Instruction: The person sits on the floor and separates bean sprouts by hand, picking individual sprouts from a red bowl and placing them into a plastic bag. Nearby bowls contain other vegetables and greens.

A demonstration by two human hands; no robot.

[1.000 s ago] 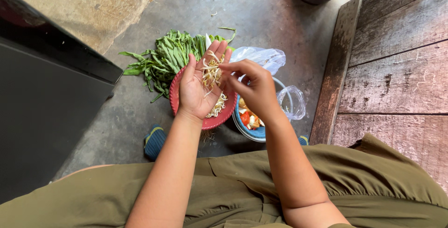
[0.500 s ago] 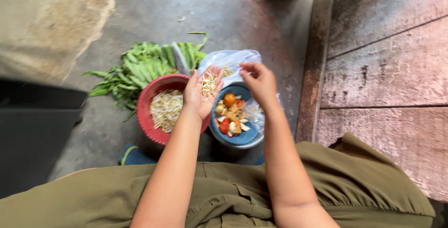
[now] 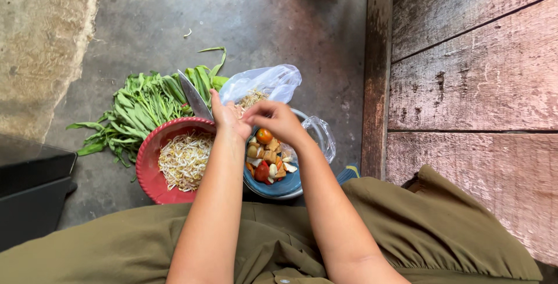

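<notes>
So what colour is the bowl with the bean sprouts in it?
The bowl holding the bean sprouts is red, seen in the head view.

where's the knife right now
In the head view the knife lies left of centre on the pile of green leaves, its blade running down to the red bowl's rim, just left of the left hand.

the left hand [image 3: 228, 118] hides whatever its palm holds.
</notes>
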